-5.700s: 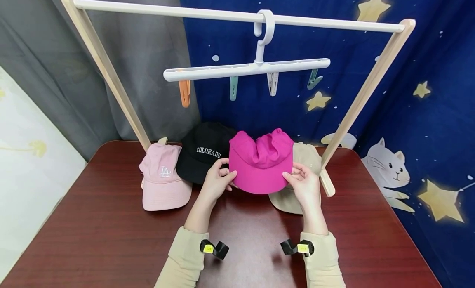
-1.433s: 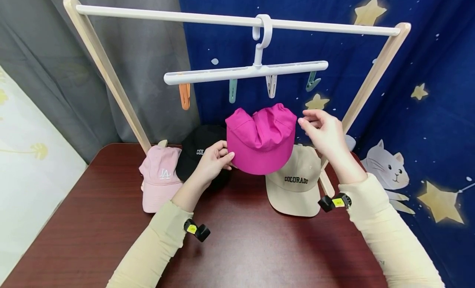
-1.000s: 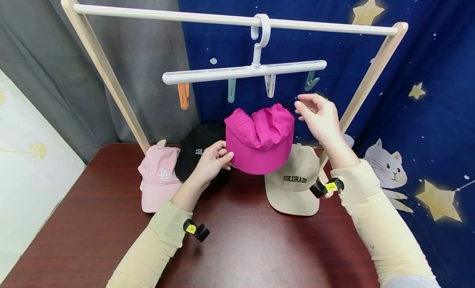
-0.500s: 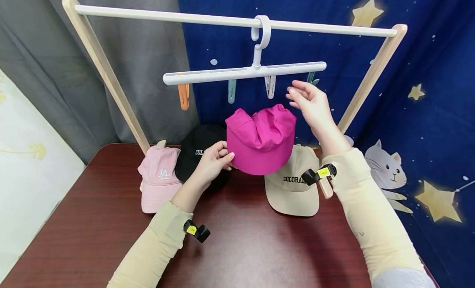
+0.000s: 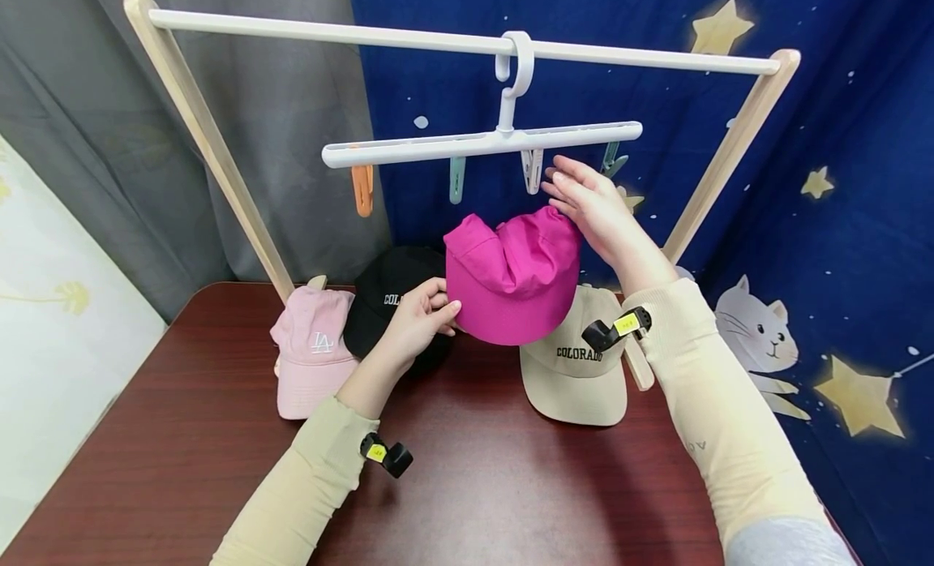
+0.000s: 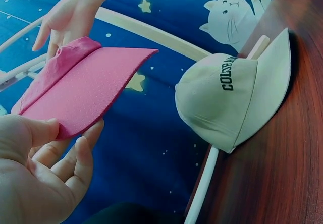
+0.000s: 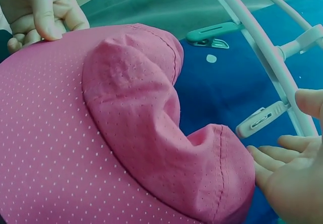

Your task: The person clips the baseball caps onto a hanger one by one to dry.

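In the head view my left hand [image 5: 414, 321] pinches the left edge of the brim of a magenta cap [image 5: 511, 286], thumb on top. The cap is held up, its crown dented in the middle. My right hand [image 5: 597, 213] is at the crown's upper right, fingers extended and holding nothing. Its fingertips are close to the white clip [image 5: 532, 173] on the white hanger [image 5: 423, 151]. In the right wrist view the fingers lie behind the crown's edge, just below the white clip [image 7: 260, 120]; whether they touch the cloth I cannot tell.
An orange clip [image 5: 362, 191] and two green clips also hang from the hanger, which hooks on the rack's white bar [image 5: 328, 28]. Behind on the dark red table [image 5: 467, 501] lie a pink cap [image 5: 314, 347], a black cap [image 5: 387, 282] and a beige cap [image 5: 576, 383].
The magenta cap has risen from lower down, where both hands held its brim. My right hand let go, went up beside it, then moved left to the crown. The left hand stays on the brim.
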Action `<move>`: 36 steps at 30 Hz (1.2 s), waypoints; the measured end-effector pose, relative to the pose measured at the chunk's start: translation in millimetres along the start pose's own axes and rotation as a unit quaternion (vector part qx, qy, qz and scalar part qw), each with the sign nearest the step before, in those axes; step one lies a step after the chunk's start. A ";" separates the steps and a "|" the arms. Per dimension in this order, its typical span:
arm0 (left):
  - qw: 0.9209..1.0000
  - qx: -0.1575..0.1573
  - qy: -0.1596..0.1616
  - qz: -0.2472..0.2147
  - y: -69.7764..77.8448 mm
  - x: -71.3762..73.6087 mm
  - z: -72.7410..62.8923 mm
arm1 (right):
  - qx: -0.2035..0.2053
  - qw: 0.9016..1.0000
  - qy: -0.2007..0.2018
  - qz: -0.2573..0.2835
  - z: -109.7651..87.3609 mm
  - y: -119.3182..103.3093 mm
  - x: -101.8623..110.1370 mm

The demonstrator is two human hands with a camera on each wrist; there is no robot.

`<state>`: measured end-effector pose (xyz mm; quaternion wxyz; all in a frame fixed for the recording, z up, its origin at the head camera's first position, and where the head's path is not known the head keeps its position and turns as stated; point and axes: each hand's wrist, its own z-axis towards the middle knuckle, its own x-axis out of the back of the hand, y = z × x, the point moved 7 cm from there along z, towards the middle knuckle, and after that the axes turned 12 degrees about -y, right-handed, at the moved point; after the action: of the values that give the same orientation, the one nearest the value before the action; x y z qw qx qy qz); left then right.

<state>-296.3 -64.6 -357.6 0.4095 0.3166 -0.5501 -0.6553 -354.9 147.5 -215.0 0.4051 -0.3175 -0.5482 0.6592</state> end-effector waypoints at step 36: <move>1.000 -0.014 -0.008 -0.004 2.2 3.5 -5.9 | -0.026 0.996 0.034 -0.073 8.6 -1.9 -4.5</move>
<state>-292.4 -70.6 -356.5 0.4068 0.3076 -0.5433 -0.6668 -359.9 139.7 -211.6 0.4618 -0.3092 -0.5730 0.6023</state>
